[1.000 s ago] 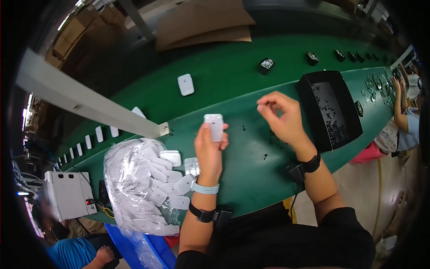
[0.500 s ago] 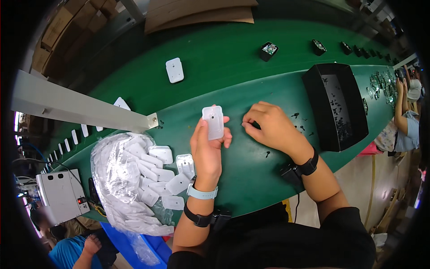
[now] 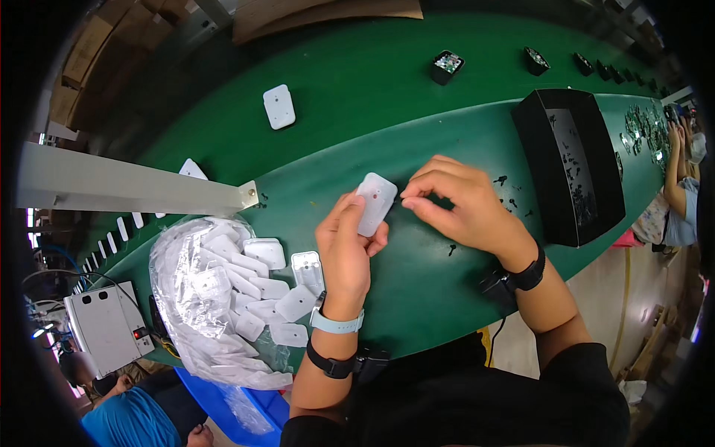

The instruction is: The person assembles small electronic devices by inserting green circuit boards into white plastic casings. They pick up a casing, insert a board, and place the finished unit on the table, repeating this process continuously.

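Note:
My left hand (image 3: 344, 242) grips a white plastic cover (image 3: 377, 205) between thumb and fingers, tilted to the right above the green bench. The cover is a rounded rectangle with a small hole, which now looks reddish. Just off its right edge is my right hand (image 3: 460, 203), thumb and forefinger pinched together; anything between the tips is too small to make out. Small black parts (image 3: 501, 179) lie scattered on the bench to the right of that hand. Left of my left wrist, several similar white covers (image 3: 296, 303) spill from a clear plastic bag (image 3: 186, 298).
A black open box (image 3: 538, 167) with small black parts inside stands at the right. Along the far green belt (image 3: 350, 97) lie a white cover (image 3: 279, 107) and black housings (image 3: 447, 67) with circuit boards. A metal post (image 3: 141, 182) crosses at left. Other people work at both sides.
The cover in my left hand has tilted and shifted right. My right hand has come closer to it, fingertips pinched. On the belt, the white cover appears slightly further left.

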Demonstrator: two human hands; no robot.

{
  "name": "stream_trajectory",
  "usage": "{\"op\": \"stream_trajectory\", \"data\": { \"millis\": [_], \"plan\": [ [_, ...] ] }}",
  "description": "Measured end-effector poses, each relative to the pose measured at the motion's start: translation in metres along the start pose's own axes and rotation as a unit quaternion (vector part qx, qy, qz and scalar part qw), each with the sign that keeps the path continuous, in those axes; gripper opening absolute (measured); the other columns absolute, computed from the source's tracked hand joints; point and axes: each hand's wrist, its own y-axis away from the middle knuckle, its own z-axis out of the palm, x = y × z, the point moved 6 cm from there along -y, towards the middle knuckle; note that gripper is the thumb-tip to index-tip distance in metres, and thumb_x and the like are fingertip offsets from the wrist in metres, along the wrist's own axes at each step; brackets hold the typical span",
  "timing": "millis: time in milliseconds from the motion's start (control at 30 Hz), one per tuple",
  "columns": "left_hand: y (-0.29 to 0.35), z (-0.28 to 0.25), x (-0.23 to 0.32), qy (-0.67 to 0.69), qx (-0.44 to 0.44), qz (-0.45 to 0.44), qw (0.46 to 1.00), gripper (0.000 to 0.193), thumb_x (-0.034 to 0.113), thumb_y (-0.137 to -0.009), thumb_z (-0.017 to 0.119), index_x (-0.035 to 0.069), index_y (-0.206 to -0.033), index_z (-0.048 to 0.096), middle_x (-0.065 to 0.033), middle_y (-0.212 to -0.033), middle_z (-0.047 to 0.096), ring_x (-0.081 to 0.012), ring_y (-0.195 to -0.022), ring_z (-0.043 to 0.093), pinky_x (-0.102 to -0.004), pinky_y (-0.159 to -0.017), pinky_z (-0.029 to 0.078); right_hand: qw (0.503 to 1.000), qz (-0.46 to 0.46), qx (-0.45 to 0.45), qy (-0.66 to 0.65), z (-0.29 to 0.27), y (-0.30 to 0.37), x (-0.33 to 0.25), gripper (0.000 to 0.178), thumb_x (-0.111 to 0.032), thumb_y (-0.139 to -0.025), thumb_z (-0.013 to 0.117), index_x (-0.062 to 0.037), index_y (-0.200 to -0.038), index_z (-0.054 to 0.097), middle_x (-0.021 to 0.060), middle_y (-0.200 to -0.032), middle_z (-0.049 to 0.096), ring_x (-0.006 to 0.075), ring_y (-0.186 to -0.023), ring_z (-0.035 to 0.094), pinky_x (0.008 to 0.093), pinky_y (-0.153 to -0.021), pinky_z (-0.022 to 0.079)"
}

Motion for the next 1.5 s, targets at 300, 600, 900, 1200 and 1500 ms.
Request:
{"op": "stream_trajectory", "data": {
  "millis": [300, 600, 900, 1200, 1500],
  "plan": [
    [0.004, 0.008, -0.004, -0.08, -0.06, 0.004, 0.995, 0.039, 0.018, -0.101, 0.044, -0.008, -0.122, 0.064, -0.0061, -0.104, 0.059, -0.0116, -0.063, 0.054, -0.0225, -0.05, 0.035, 1.0, -0.024, 0.002, 0.004, 0.006, 0.004, 0.0, 0.011, -0.001, -0.082, 0.073, -0.0003, -0.088, 0.064, 0.0101, -0.084, 0.063, 0.0278, -0.078, 0.06, 0.0363, -0.065, 0.05],
    [0.004, 0.008, -0.008, -0.082, -0.066, 0.012, 0.994, 0.04, 0.018, -0.103, 0.044, -0.006, -0.126, 0.065, -0.0056, -0.109, 0.058, -0.0107, -0.067, 0.055, -0.0217, -0.053, 0.039, 1.0, -0.017, 0.01, -0.016, 0.009, 0.006, 0.004, 0.011, 0.0, -0.082, 0.073, 0.0002, -0.087, 0.063, 0.0104, -0.083, 0.063, 0.0278, -0.077, 0.06, 0.0369, -0.064, 0.05],
    [0.006, 0.014, -0.008, -0.057, -0.081, -0.001, 0.995, 0.041, 0.019, -0.104, 0.041, -0.007, -0.129, 0.062, -0.0063, -0.116, 0.055, -0.0108, -0.071, 0.054, -0.0218, -0.055, 0.04, 0.999, 0.006, 0.025, -0.023, 0.011, 0.006, 0.008, 0.009, 0.001, -0.082, 0.075, -0.0012, -0.085, 0.067, 0.007, -0.08, 0.065, 0.0212, -0.074, 0.061, 0.0323, -0.064, 0.049],
    [0.009, 0.014, -0.003, -0.119, -0.077, 0.057, 0.988, 0.043, 0.023, -0.103, 0.044, -0.005, -0.129, 0.062, -0.0066, -0.114, 0.055, -0.0111, -0.07, 0.053, -0.0211, -0.058, 0.04, 0.993, 0.106, 0.02, -0.055, 0.009, 0.007, 0.012, 0.013, -0.002, -0.081, 0.076, -0.0007, -0.089, 0.066, 0.0057, -0.08, 0.063, 0.0163, -0.072, 0.06, 0.0293, -0.063, 0.05],
    [0.008, 0.014, -0.01, -0.033, -0.06, 0.003, 0.998, 0.022, 0.006, -0.098, 0.058, -0.003, -0.116, 0.066, -0.0021, -0.083, 0.061, -0.0068, -0.067, 0.053, -0.0203, -0.055, 0.039, 0.898, 0.282, -0.042, -0.336, 0.016, 0.013, 0.035, 0.024, 0.0, -0.088, 0.072, 0.0011, -0.11, 0.064, 0.0056, -0.095, 0.07, 0.0102, -0.085, 0.065, 0.024, -0.071, 0.053]
  ]
}}
